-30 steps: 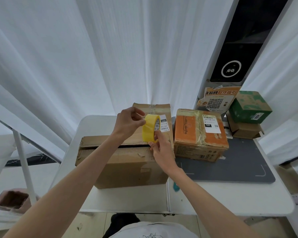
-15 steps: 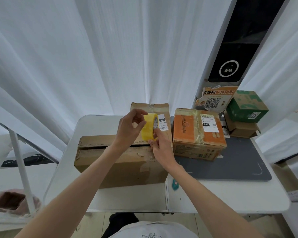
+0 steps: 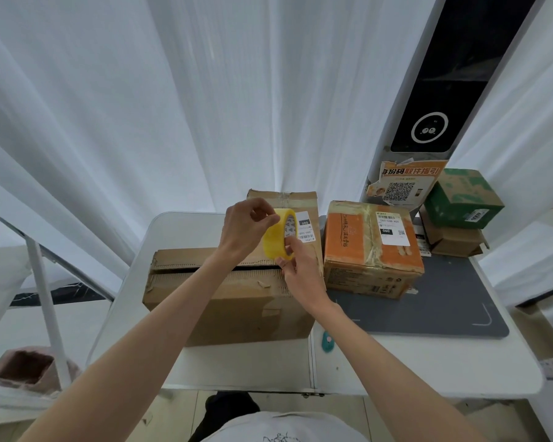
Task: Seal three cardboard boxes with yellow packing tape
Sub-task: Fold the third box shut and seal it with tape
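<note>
A roll of yellow packing tape (image 3: 276, 239) is held up above the large brown box (image 3: 230, 301), whose top flaps meet along a dark gap. My right hand (image 3: 296, 266) grips the roll from below. My left hand (image 3: 248, 231) pinches at the roll's upper edge with thumb and fingertips. Behind the roll lies a narrower brown box (image 3: 304, 205) with a white label. To the right stands an orange box (image 3: 369, 247) wrapped in clear tape, also labelled.
The boxes sit on a white table (image 3: 179, 231) with a grey mat (image 3: 444, 301) on its right half. A green box (image 3: 460, 199) is stacked on a small brown box (image 3: 450, 244) at the far right. A small teal object (image 3: 326, 341) lies near the front edge. White curtains hang behind.
My left hand's fingertips have shifted over the top of the roll, picking at its edge. The roll has tilted slightly. My right hand keeps its hold.
</note>
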